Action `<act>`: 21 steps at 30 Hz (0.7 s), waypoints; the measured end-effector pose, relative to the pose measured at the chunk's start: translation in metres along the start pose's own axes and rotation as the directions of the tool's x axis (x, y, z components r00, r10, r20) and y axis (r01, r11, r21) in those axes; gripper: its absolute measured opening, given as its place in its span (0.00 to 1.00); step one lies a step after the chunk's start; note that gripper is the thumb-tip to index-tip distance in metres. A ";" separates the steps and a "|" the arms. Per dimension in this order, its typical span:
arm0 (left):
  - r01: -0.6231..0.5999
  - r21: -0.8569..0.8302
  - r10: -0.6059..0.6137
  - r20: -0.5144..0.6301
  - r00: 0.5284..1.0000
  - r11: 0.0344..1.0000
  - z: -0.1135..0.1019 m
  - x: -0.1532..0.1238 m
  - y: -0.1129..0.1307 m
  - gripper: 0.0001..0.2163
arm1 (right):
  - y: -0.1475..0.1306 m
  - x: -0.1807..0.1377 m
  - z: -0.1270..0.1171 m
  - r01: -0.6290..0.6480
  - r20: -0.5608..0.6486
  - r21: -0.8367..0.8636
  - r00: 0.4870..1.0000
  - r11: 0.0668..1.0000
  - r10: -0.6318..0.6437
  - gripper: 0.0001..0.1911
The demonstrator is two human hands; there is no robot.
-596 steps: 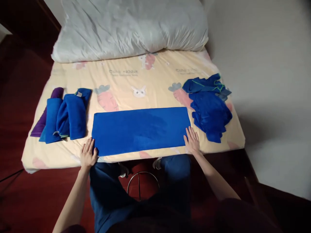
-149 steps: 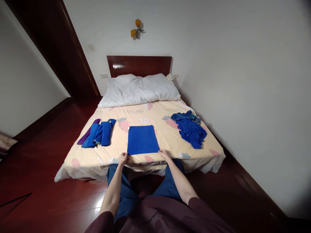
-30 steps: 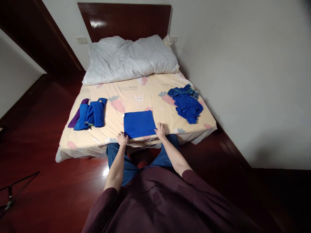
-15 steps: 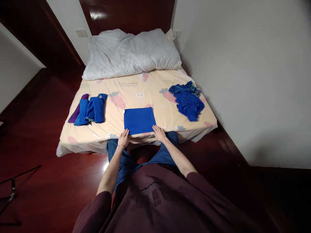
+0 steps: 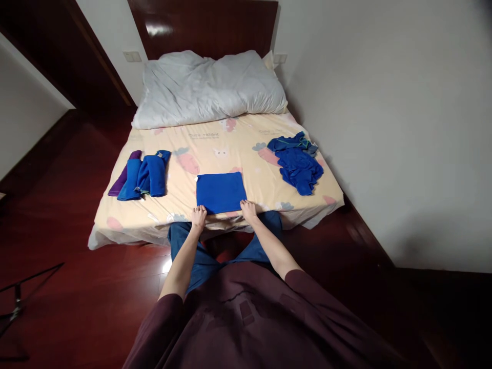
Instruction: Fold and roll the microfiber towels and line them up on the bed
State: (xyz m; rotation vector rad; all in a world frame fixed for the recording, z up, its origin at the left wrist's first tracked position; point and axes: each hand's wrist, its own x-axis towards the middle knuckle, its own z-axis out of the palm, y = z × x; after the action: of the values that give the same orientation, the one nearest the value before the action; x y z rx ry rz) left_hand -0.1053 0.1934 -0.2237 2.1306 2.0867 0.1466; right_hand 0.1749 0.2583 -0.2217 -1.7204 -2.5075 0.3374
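Note:
A blue towel [image 5: 221, 191] lies flat as a neat rectangle near the bed's front edge, a small white tag at its far left corner. My left hand [image 5: 199, 217] has its fingers curled on the near left corner of the towel. At the near right corner, my right hand [image 5: 248, 210] grips the cloth with bent fingers. To the left lie rolled blue towels [image 5: 151, 174] beside a rolled purple one [image 5: 122, 179]. A crumpled heap of blue towels [image 5: 300, 169], some with green edging, is on the right.
The bed [image 5: 180, 205] has a pale yellow sheet with carrot and rabbit prints. A grey-white quilt [image 5: 209, 92] is bunched against the dark headboard [image 5: 207, 25]. A wall [image 5: 384, 128] runs along the right. A black stand leg [image 5: 17, 297] is on the floor at lower left.
My fingers, flat on the towel's near corners before, are now curled around them. The towel still lies flat in the same spot, and the view has tilted slightly.

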 end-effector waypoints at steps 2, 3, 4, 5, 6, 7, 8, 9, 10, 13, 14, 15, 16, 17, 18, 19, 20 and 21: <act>0.002 -0.014 -0.002 0.000 1.000 1.000 -0.001 0.002 -0.001 0.26 | 0.000 0.003 0.001 -0.007 -0.004 0.008 1.000 1.000 0.007 0.26; -0.002 -0.024 0.002 -0.001 1.000 1.000 -0.002 0.002 -0.002 0.26 | 0.001 0.003 0.001 -0.006 -0.007 0.014 1.000 1.000 0.006 0.26; -0.010 -0.035 0.010 -0.003 1.000 0.999 -0.002 0.001 -0.004 0.26 | 0.002 0.003 0.001 -0.002 -0.012 0.023 1.000 1.000 0.002 0.27; -0.020 -0.047 0.020 -0.005 1.000 0.999 -0.003 -0.001 -0.006 0.26 | 0.004 0.001 0.001 0.005 -0.019 0.033 1.000 0.999 -0.005 0.27; -0.032 -0.059 0.031 -0.008 0.999 0.998 -0.004 -0.004 -0.008 0.26 | 0.006 -0.001 0.001 0.014 -0.026 0.046 1.000 0.999 -0.013 0.27; -0.043 -0.071 0.042 -0.010 0.999 0.997 -0.004 -0.009 -0.012 0.26 | 0.009 -0.005 0.002 0.024 -0.034 0.059 0.999 0.998 -0.022 0.27; -0.054 -0.082 0.054 -0.010 0.999 0.995 -0.004 -0.014 -0.015 0.26 | 0.012 -0.009 0.002 0.032 -0.041 0.073 0.999 0.997 -0.029 0.27; -0.066 -0.090 0.066 -0.006 0.998 0.994 -0.004 -0.019 -0.019 0.25 | 0.016 -0.014 0.003 0.040 -0.046 0.081 0.998 0.996 -0.036 0.27; -0.075 -0.104 0.075 -0.003 0.997 0.992 -0.003 -0.025 -0.024 0.25 | 0.021 -0.019 0.004 0.051 -0.052 0.097 0.998 0.994 -0.046 0.27; -0.066 -0.247 0.061 -0.024 0.998 0.967 0.001 -0.037 -0.039 0.26 | 0.037 -0.030 0.009 0.074 -0.103 0.256 0.993 0.964 -0.049 0.26; -0.053 -0.326 0.041 -0.044 0.998 0.944 0.003 -0.039 -0.044 0.27 | 0.042 -0.031 0.011 0.070 -0.135 0.344 0.991 0.936 -0.025 0.25; -0.042 -0.406 0.017 -0.067 0.998 0.913 0.004 -0.040 -0.048 0.27 | 0.047 -0.031 0.013 0.064 -0.166 0.431 0.986 0.900 0.009 0.25; -0.035 -0.475 -0.009 -0.089 0.996 0.879 0.006 -0.039 -0.052 0.27 | 0.050 -0.029 0.015 0.058 -0.190 0.498 0.981 0.866 0.044 0.25; -0.031 -0.522 -0.028 -0.105 0.994 0.853 0.007 -0.038 -0.054 0.27 | 0.053 -0.027 0.017 0.051 -0.204 0.540 0.976 0.840 0.072 0.25; -0.030 -0.551 -0.043 -0.119 0.992 0.834 0.008 -0.036 -0.056 0.26 | 0.055 -0.024 0.020 0.046 -0.211 0.569 0.973 0.821 0.092 0.25; -0.027 -0.565 -0.057 -0.130 0.990 0.824 0.008 -0.034 -0.057 0.25 | 0.057 -0.021 0.022 0.040 -0.210 0.592 0.972 0.805 0.106 0.24; -0.022 -0.572 -0.070 -0.138 0.988 0.820 0.009 -0.032 -0.057 0.24 | 0.058 -0.018 0.024 0.030 -0.203 0.614 0.972 0.789 0.120 0.24; -0.013 -0.577 -0.086 -0.145 0.986 0.817 0.010 -0.030 -0.056 0.22 | 0.059 -0.016 0.025 0.019 -0.193 0.637 0.972 0.771 0.136 0.24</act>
State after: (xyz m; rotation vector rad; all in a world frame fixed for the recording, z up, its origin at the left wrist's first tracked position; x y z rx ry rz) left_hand -0.1596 0.1640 -0.2425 1.7436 1.8323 0.8635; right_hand 0.2301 0.2603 -0.2589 -1.4449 -1.8555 0.8310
